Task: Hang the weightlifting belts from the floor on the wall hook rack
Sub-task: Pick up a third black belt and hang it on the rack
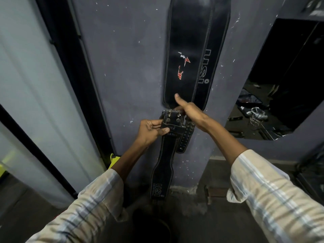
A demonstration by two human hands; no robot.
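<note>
The narrow black stitched leather weightlifting belt [162, 163] hangs flat against the purple-grey wall [122, 67], just below a wide black logo-printed belt [189, 55]. The left hand [150, 131] pinches its strap at the riveted buckle end [172, 118]; the right hand [188, 111] grips the top edge, thumb extended. Judged thick, stiff and moderately heavy, it is best held at this reinforced buckle end, the body left hanging.

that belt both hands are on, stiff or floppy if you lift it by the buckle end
Probably fairly stiff: the held belt hangs straight below the left hand and right hand, without folding. Thick stitched leather and a metal buckle suggest some weight.
</note>
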